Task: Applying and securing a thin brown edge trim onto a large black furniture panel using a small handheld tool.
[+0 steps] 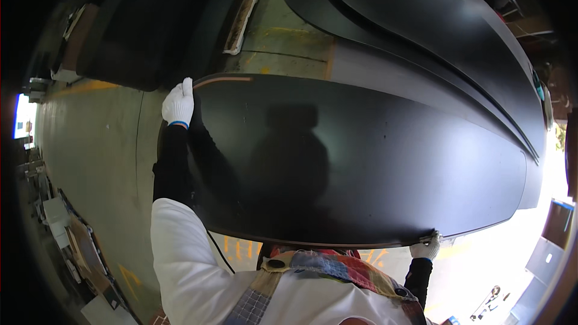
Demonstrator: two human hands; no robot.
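Observation:
A large black panel (355, 156) with rounded corners spans the view in front of my body, its smooth face reflecting a dark silhouette. A thin brown strip (232, 79) runs along its far left edge. My left hand (179, 105), in a white knit glove, is closed on the panel's far left corner, with part of the fingers hidden. At the near edge, toward the right end, my gloved right hand (426, 245) grips the panel; its fingertips show at the rim and the rest is partly hidden.
More black panels (421, 30) lie stacked at the far right, over a grey surface (373, 69). A big dark shape (138, 30) stands at the far left beside a long narrow pale piece (244, 21). Boards and boxes (57, 216) line the left side of the marked floor (96, 138).

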